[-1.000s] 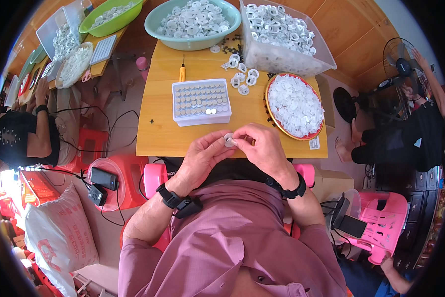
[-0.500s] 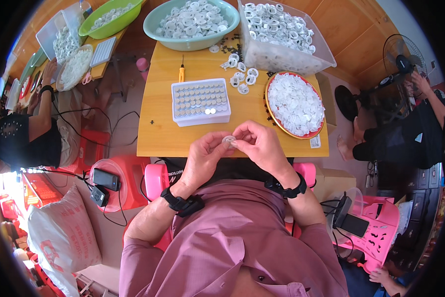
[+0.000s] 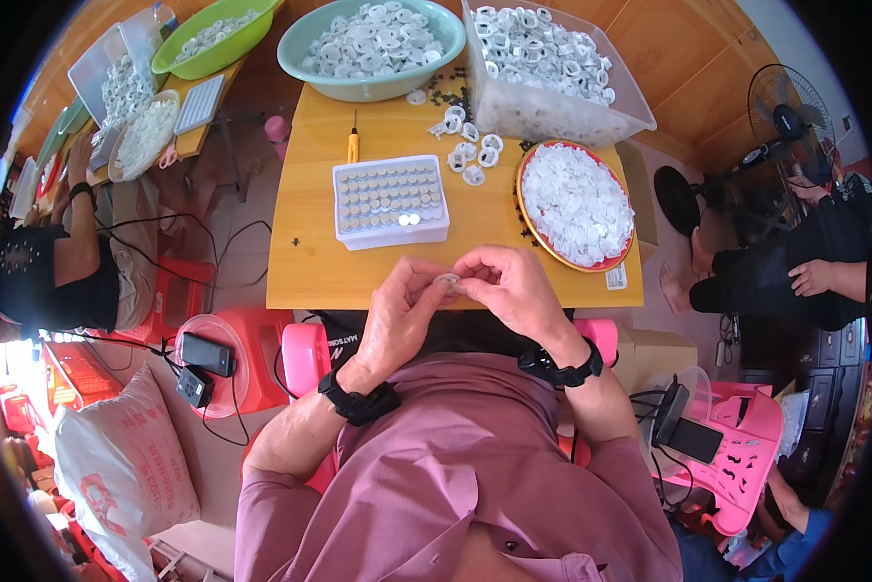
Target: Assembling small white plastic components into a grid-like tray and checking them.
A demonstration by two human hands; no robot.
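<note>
Between my fingertips, at the table's front edge, is a small round white plastic part [image 3: 447,279]. My left hand [image 3: 404,303] pinches it from the left, and my right hand [image 3: 510,288] grips its other side with thumb and forefinger. The fingers cover much of it. Just beyond my hands stands a white tray [image 3: 393,240] with rows of small round grey discs [image 3: 383,194] and two white ones near its front. Loose white ring-shaped parts [image 3: 465,152] lie farther back, right of the tray.
A screwdriver [image 3: 353,145] lies behind the tray. A red-rimmed plate [image 3: 523,199] holds clear plastic pieces. At the back, a teal basin [image 3: 295,73] and a clear bin [image 3: 552,124] hold white parts. A person [image 3: 58,257] sits at the left, another [image 3: 795,257] at the right.
My hands stay at the same spot, the part turned slightly between the fingers. The person at the right has lowered a hand to the lap.
</note>
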